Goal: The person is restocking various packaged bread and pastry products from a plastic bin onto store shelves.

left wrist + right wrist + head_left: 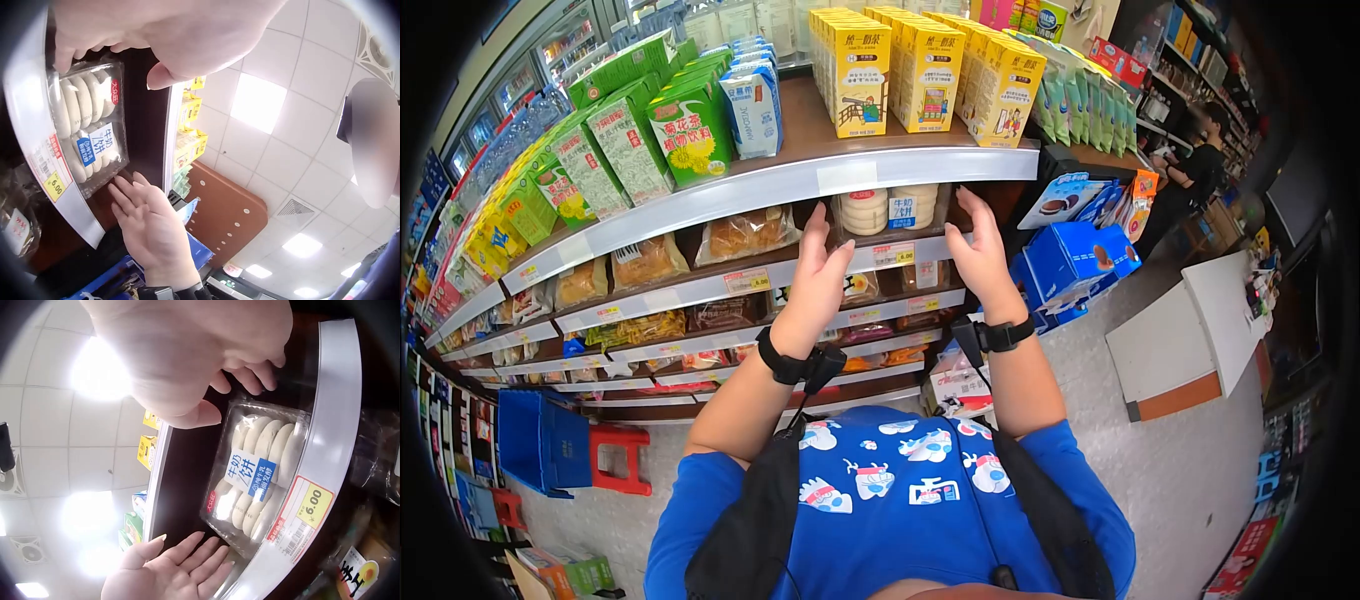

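A clear plastic pack of round white milk cakes [865, 213], with a blue and white label, lies on the shelf under the drinks. My left hand [822, 272] is at its left side and my right hand [982, 255] at its right, palms facing each other, neither gripping anything. Seen from the left wrist, the fingers of the left hand [169, 31] reach in by one end of the pack [94, 119], while the right hand [153, 231] lies open by the other end. In the right wrist view, the right hand's fingertips [259, 378] are close to the pack's edge.
The shelf edge [820, 180] above carries yellow milk tea cartons [860, 80] and green drink boxes [690, 130]. Wrapped breads [745, 235] lie left of the pack. A blue display box [1080, 260] stands to the right. Behind on the left are a blue basket [545, 440] and red stool [625, 458].
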The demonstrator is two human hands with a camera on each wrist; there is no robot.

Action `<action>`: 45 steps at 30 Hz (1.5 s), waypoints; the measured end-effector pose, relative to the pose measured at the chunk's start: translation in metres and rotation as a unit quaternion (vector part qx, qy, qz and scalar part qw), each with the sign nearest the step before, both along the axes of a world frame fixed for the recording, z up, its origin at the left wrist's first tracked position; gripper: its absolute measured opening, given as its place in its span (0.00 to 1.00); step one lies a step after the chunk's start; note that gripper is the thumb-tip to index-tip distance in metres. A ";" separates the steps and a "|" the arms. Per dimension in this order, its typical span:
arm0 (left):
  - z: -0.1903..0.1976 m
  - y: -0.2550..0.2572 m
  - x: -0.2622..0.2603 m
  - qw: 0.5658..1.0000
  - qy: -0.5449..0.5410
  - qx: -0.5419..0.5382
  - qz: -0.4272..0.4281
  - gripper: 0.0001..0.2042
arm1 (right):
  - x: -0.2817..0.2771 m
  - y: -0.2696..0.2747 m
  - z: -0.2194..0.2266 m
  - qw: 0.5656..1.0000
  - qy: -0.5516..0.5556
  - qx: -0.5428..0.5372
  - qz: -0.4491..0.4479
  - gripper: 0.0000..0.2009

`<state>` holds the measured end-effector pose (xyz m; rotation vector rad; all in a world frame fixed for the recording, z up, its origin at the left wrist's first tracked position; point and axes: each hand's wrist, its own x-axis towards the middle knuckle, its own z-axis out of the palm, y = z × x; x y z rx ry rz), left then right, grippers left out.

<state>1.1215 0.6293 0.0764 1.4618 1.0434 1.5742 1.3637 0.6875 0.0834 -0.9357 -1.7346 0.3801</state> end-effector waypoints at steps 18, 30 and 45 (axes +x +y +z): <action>0.011 0.030 -0.001 1.000 0.022 0.007 -0.006 0.31 | -0.007 0.028 0.002 0.991 0.070 -0.116 -0.005 0.31; 0.016 0.040 -0.006 0.997 0.015 0.016 -0.072 0.30 | -0.009 0.025 0.009 0.992 -0.031 -0.125 -0.008 0.29; 0.021 0.034 -0.009 0.989 -0.091 -0.029 -0.117 0.28 | -0.009 0.039 -0.016 0.974 0.136 -0.133 0.124 0.27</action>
